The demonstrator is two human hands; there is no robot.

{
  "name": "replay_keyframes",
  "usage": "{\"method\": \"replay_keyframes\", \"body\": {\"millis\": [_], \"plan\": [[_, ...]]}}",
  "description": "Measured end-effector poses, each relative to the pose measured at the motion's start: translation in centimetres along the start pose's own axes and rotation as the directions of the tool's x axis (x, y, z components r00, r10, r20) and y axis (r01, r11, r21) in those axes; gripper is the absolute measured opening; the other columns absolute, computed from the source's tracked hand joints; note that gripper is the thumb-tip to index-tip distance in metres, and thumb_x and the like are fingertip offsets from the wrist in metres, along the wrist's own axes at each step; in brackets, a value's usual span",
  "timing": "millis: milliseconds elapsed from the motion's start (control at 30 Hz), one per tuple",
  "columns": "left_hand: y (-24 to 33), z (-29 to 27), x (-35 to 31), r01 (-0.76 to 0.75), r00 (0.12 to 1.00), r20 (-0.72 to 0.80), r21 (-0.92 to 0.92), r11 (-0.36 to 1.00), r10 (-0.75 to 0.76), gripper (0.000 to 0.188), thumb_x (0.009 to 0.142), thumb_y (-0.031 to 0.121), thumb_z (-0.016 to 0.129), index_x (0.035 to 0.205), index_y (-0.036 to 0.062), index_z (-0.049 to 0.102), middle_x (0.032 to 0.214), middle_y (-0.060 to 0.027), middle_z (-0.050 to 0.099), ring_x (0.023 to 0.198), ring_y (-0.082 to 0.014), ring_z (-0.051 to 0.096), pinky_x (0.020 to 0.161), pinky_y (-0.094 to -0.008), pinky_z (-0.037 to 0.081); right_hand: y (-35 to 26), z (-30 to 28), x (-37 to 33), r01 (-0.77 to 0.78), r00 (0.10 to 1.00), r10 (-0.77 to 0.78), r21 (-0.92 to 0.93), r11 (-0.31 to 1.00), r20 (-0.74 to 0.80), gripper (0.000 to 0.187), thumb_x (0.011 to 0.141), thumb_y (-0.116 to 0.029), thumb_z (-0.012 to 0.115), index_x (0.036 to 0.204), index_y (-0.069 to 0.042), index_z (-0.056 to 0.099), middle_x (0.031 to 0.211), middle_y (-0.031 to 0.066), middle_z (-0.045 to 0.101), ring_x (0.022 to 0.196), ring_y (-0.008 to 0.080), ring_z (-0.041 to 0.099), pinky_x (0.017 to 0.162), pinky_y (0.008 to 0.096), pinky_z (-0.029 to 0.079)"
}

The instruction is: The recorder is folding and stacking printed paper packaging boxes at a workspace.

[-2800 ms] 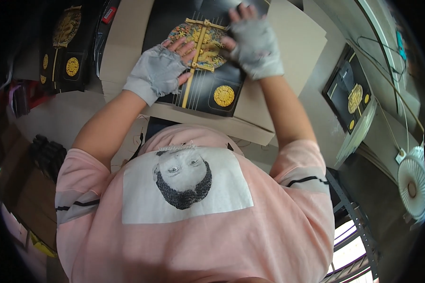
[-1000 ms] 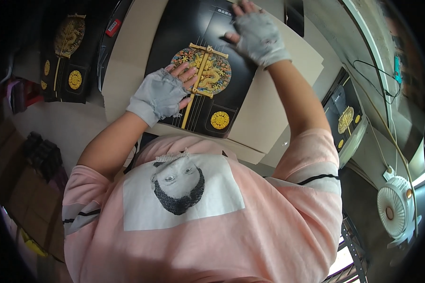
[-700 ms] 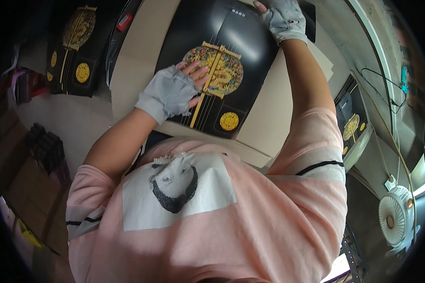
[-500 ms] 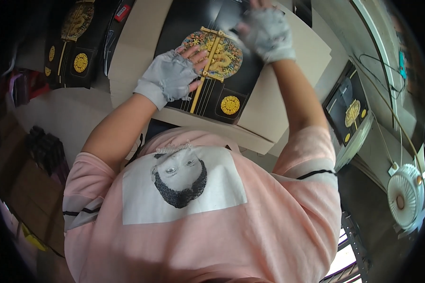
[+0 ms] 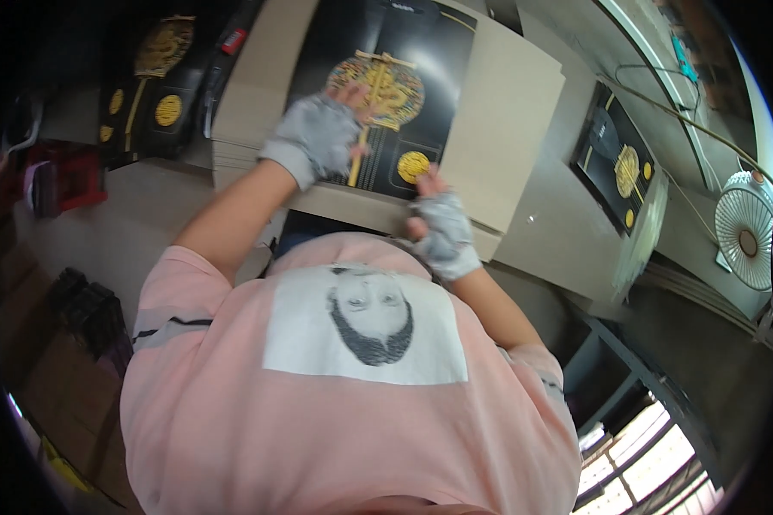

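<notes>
While a glossy black printed sheet with a round gold emblem (image 5: 385,103) lay on a stack of plain brown cardboard panels (image 5: 498,129), the person's 2 hands worked it well apart. The left hand (image 5: 318,137), in a grey fingerless glove, pressed flat on the sheet beside the emblem, seemingly to pin it down. The right hand (image 5: 436,225), gloved alike, curled its fingers at the sheet's near edge; whether it gripped could not be told. Beyond the right hand, a second black-and-gold sheet (image 5: 614,172) rested near a white fan (image 5: 747,240).
</notes>
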State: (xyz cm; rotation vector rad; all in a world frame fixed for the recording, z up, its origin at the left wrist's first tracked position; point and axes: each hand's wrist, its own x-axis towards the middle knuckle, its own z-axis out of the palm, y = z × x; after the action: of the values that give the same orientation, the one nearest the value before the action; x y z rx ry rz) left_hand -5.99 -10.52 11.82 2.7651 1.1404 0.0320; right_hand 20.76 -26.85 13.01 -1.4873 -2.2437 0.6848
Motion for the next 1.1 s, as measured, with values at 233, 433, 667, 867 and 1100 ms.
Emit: {"method": "replay_keyframes", "body": {"millis": [233, 433, 667, 867, 1100], "plan": [[5.4, -1.3, -2.7, -0.143, 0.963, 0.225, -0.039, 0.989, 0.148, 0.091, 0.085, 0.056, 0.072, 0.157, 0.0084, 0.041, 0.165, -0.0211, 0.036, 0.153, -0.0414, 0.032, 0.125, -0.0503, 0.026, 12.5, -1.7, 2.5, -0.559, 0.710, 0.426, -0.082, 0.825, -0.561, 0.056, 0.105, -0.031, 0.051, 0.149, 0.005, 0.049, 0.159, 0.0275, 0.041, 0.150, 0.0393, 0.036, 0.125, 0.0441, 0.027], [3.4, 0.9, -2.6, -0.195, 0.964, 0.191, 0.037, 0.980, 0.185, 0.072, 0.089, 0.036, 0.067, 0.153, 0.0098, 0.048, 0.160, -0.0176, 0.046, 0.146, -0.0384, 0.045, 0.123, -0.0451, 0.034, 12.5, -0.2, 5.8, -0.748, 0.634, 0.601, -0.187, 0.637, -0.487, 0.060, 0.107, -0.041, 0.047, 0.154, -0.004, 0.047, 0.162, 0.0241, 0.038, 0.152, 0.0368, 0.034, 0.123, 0.0539, 0.027], [-3.3, -9.6, -2.4, -0.099, 0.991, -0.135, -0.592, 0.800, 0.024, 0.039, 0.100, 0.023, 0.053, 0.137, 0.0107, 0.061, 0.142, -0.0089, 0.064, 0.131, -0.0199, 0.061, 0.113, -0.0380, 0.046, 9.0, -1.5, 6.7, -0.729, 0.684, 0.634, -0.350, 0.588, -0.360, 0.064, 0.107, -0.046, 0.043, 0.156, -0.005, 0.044, 0.163, 0.0224, 0.038, 0.154, 0.0358, 0.031, 0.123, 0.0510, 0.027], [-13.8, -13.5, -8.0, 0.210, 0.905, -0.370, -0.036, 0.977, -0.209, 0.042, 0.098, 0.022, 0.054, 0.139, 0.0133, 0.060, 0.150, -0.0063, 0.058, 0.142, -0.0207, 0.051, 0.121, -0.0388, 0.038, 8.8, -1.7, 6.7, -0.751, 0.659, 0.665, -0.345, 0.563, -0.352, 0.065, 0.107, -0.048, 0.042, 0.156, -0.007, 0.044, 0.165, 0.0203, 0.036, 0.155, 0.0354, 0.029, 0.124, 0.0513, 0.026], [-20.6, -8.6, -16.9, 0.650, 0.759, -0.084, 0.153, 0.744, -0.646, 0.055, 0.094, 0.025, 0.064, 0.148, 0.0278, 0.057, 0.159, 0.0038, 0.049, 0.150, -0.0175, 0.039, 0.125, -0.0383, 0.029, 8.2, -2.1, 7.5, -0.736, 0.675, 0.663, -0.354, 0.577, -0.324, 0.067, 0.106, -0.051, 0.042, 0.156, -0.007, 0.044, 0.166, 0.0204, 0.033, 0.155, 0.0354, 0.028, 0.125, 0.0526, 0.024]]}}
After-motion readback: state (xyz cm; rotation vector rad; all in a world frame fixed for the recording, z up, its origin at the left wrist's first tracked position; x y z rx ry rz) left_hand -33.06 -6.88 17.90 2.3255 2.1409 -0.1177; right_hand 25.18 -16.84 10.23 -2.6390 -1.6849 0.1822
